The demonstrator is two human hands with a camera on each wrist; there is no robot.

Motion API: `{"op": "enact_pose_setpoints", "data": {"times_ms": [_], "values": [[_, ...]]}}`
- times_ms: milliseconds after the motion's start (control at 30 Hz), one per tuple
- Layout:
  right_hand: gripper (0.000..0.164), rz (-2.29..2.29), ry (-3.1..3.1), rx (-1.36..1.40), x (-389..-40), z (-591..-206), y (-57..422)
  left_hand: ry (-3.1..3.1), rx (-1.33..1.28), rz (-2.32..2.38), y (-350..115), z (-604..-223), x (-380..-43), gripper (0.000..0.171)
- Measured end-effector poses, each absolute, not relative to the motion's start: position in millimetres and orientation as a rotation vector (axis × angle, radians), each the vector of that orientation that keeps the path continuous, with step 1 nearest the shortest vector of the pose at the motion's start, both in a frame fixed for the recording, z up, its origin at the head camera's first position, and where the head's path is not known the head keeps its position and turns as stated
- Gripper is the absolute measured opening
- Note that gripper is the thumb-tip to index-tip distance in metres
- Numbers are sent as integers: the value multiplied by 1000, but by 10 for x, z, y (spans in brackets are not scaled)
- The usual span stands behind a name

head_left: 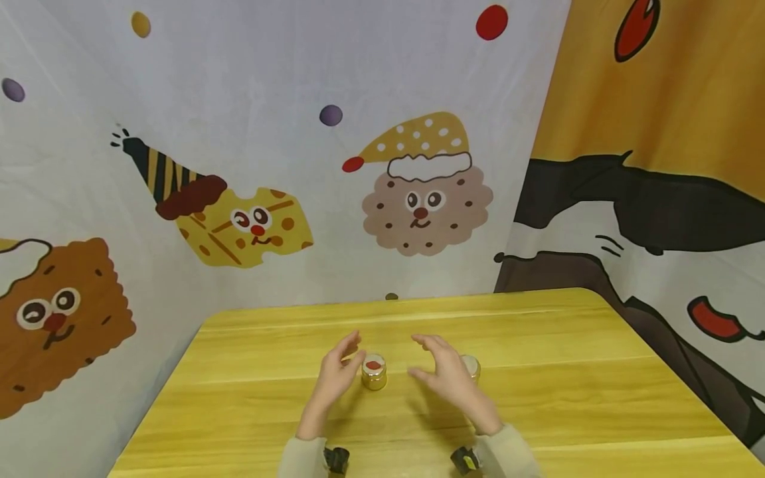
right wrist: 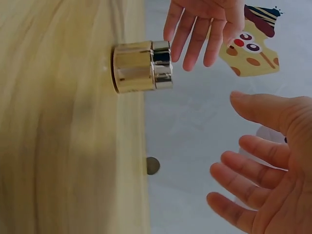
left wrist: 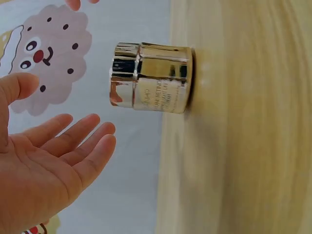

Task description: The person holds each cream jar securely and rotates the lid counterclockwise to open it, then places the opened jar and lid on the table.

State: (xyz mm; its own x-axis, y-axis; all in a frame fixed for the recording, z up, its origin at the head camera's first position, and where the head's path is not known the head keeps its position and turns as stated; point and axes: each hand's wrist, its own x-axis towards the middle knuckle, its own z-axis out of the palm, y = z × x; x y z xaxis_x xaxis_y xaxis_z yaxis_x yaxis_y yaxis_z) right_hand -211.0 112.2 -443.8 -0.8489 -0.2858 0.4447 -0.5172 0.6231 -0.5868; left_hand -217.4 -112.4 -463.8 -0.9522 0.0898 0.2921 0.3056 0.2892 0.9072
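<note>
A shiny gold cosmetic jar (head_left: 374, 373) stands upright on the wooden table between the two hands. Its top shows a red patch in the head view, and small print covers one side of the jar (left wrist: 163, 92) in the left wrist view. Just left of it hovers my left hand (head_left: 338, 373), fingers loosely spread and holding nothing. My right hand (head_left: 447, 373) hangs to the jar's right with a wider gap, relaxed and also without anything in it. A second round, pale-topped item (head_left: 471, 365) sits beyond the right hand, which partly hides it.
The yellow wood-grain table (head_left: 239, 372) has rounded far corners. Behind it hangs a pale curtain (head_left: 269, 79) printed with cartoon biscuits and cheese, joined at the right by an orange and black printed cloth (head_left: 687, 119). Black straps (head_left: 337, 459) sit at the wrists.
</note>
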Motion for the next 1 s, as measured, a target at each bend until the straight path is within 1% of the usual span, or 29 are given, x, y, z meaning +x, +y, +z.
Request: {"op": "enact_pose_setpoints", "data": {"times_ms": [267, 433, 567, 700, 900, 1000], "values": [[47, 1334, -2523, 548, -2174, -4538, 1059, -2375, -223, -1915, -1172, -4695, -2196, 44], [46, 1464, -2505, 520, -2199, -4570, 1023, -2357, -113, -2064, -1200, -4704, -2219, 44], [44, 1574, -2470, 503, -2230, -4614, 996, -2369, -142, -2130, -1248, -4746, -2248, 45], [42, 1698, -2436, 467, -2256, -4660, 972, -2447, -224, -2137, -1290, -4816, -2258, 49], [39, 1799, -2403, 455, -2253, -4665, 940, -2603, -316, -2036, -1274, -4864, -2272, 60], [39, 1828, -2391, 453, -2255, -4660, 923, -2665, -344, -1935, -1240, -4852, -2282, 59]]}}
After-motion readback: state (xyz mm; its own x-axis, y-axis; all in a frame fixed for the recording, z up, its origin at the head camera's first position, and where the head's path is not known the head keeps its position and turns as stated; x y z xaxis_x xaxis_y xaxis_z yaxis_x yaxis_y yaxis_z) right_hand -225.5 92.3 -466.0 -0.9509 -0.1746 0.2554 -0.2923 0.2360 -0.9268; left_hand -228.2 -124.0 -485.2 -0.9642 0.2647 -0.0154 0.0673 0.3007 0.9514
